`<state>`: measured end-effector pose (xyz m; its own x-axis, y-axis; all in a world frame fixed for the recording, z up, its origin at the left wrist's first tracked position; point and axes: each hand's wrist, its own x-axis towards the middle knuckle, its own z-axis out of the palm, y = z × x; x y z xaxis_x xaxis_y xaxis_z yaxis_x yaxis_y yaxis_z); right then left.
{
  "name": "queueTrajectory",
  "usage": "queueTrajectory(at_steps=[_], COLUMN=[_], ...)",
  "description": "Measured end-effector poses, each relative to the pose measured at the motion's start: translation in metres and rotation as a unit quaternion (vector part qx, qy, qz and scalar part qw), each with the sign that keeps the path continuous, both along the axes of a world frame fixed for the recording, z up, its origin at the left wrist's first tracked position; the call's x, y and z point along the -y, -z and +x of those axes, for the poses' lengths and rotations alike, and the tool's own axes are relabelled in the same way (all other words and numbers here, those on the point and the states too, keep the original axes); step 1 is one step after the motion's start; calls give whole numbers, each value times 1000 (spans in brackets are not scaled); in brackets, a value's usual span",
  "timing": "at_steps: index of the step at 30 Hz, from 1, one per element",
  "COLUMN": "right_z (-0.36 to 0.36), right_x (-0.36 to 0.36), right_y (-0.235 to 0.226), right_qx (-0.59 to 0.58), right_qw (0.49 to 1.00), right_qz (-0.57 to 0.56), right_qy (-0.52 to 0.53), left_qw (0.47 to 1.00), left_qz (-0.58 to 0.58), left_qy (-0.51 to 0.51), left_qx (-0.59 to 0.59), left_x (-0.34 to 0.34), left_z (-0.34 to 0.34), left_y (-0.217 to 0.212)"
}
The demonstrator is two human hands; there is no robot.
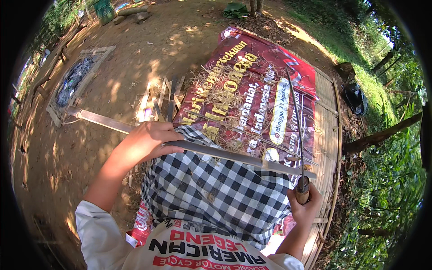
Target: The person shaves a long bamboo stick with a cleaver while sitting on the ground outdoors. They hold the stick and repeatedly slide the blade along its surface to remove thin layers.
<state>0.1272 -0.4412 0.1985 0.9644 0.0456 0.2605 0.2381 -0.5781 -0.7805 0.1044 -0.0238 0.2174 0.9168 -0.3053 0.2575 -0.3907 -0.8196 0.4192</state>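
A long, flat bamboo strip lies across my lap, its left end reaching out over the dirt and its right end near the knife. My left hand is wrapped round it left of the middle. My right hand grips the wooden handle of a long, narrow knife. The blade points away from me and stands over the strip's right end; whether the two touch, I cannot tell. A black-and-white checked cloth covers my lap beneath the strip. Thin curled shavings are scattered on the maroon banner ahead.
A bamboo-slat platform carries the banner. Several cut bamboo pieces lean at its left. Farther left, a framed ash pit lies on the dirt ground. A black plastic bag and a log are right of the platform.
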Motion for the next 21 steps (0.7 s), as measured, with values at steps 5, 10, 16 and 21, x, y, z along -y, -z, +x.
queueTrajectory(at_steps=[5, 10, 16, 21], right_z=[10, -9, -43, -63], right_x=[-8, -22, -16, -30], right_y=[5, 15, 51, 70], right_qx=[-100, -268, -447, -490], right_qw=[988, 949, 868, 841], right_qz=[-36, 0, 61, 93], right_qy=[-108, -166, -208, -207], left_qw=[993, 980, 964, 955], left_qz=[54, 108, 100, 139], left_qy=[100, 166, 224, 221], left_qx=[-13, 22, 107, 138], left_x=[-9, -19, -34, -39], left_z=[-3, -12, 8, 33], left_y=[-5, 8, 25, 26])
